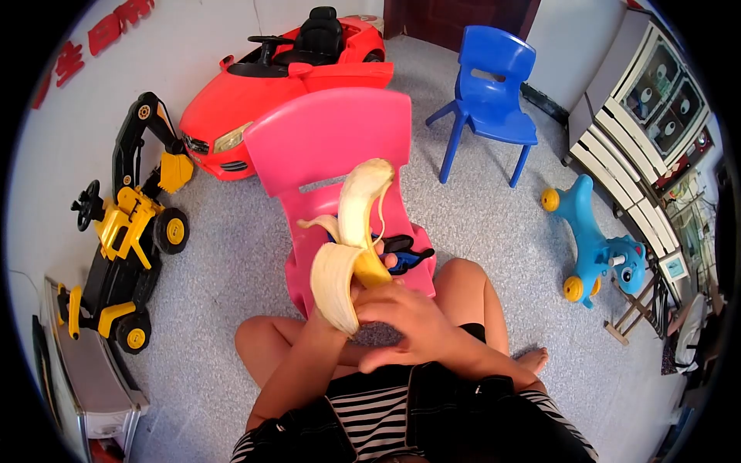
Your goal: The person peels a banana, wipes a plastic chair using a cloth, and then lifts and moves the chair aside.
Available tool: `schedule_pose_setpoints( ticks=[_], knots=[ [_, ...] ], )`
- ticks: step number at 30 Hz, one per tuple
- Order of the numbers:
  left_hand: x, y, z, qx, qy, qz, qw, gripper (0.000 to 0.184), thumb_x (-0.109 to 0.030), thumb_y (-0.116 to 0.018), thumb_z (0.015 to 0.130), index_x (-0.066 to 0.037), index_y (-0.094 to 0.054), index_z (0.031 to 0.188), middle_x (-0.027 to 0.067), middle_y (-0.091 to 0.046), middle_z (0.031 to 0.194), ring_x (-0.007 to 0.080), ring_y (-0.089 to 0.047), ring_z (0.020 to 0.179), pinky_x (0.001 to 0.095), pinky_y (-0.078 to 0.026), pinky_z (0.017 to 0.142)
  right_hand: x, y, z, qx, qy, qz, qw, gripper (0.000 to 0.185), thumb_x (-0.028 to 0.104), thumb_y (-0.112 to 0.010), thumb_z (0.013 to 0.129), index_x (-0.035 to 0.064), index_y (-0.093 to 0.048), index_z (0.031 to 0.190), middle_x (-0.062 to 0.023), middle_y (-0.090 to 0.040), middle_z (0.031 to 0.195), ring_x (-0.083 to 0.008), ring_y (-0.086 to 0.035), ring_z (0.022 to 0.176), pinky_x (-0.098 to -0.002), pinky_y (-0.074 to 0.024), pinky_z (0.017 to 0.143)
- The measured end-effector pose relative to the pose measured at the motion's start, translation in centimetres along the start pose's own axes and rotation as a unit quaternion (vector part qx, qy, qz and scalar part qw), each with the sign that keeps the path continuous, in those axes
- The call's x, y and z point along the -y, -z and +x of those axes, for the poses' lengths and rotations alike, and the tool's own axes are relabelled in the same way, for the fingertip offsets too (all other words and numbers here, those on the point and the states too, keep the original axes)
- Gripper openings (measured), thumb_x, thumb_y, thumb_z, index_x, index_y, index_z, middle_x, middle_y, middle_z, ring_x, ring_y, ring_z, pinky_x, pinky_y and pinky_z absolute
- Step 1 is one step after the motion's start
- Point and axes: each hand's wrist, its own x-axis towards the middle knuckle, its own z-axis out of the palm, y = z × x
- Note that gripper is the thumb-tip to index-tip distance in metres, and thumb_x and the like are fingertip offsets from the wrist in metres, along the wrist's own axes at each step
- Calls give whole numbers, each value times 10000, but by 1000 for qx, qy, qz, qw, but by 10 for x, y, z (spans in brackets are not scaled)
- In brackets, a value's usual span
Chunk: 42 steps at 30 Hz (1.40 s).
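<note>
A half-peeled banana (364, 202) stands upright in front of me, its pale flesh bare at the top and strips of peel hanging down. My left hand (388, 258) is closed around its lower, yellow part; fingertips show on the far side, while the peel hides most of the palm. Close against the banana's base is my right hand (411, 318), its fingers stretched toward the peel and the thumb spread apart. Behind the banana is a pink chair (340, 131) with a black and blue item (409, 256) on its seat, partly covered and of unclear kind.
A red ride-on car (239, 104) and a yellow-black toy excavator (127, 224) stand to the left. On the right are a blue chair (498, 85), a blue animal-shaped ride-on toy (590, 231) and a cabinet (633, 147). My bent legs rest on the speckled floor (208, 270).
</note>
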Motion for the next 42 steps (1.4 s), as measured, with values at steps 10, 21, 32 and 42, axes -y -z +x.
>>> schedule_pose_setpoints(
  ticks=[10,21,32,42],
  knots=[
    [1,9,-5,4,58,42,997,423,-349,-598,1022,-58,-575,1330,110,-652,1170,278,-633,1081,522,-551,931,-21,39,55,-191,-167,25,967,455,-2,-759,866,18,-581,1284,-48,-588,991,-102,-604,850,-230,-518,677],
    [-6,13,-2,59,154,-27,986,484,-436,-656,966,-127,-581,1332,78,-665,1143,247,-601,937,442,-487,747,-15,35,47,-228,-251,266,903,162,-30,-573,997,-27,-580,1158,-70,-655,922,-117,-670,794,-234,-564,698],
    [-14,-2,3,158,108,26,981,737,-655,-529,958,-101,-471,1440,155,-640,1170,184,-576,752,329,-452,541,-45,-2,-22,-242,-324,657,636,199,97,-541,1051,4,-574,1224,-99,-687,1075,-142,-689,886,-258,-592,784],
    [-9,-14,24,189,168,12,967,776,-651,-568,943,-86,-441,1459,149,-635,1108,161,-561,732,317,-448,535,-86,22,-37,-106,-400,583,699,422,357,-467,1090,22,-571,1325,-96,-703,1136,-181,-692,961,-328,-581,830]
  ],
)
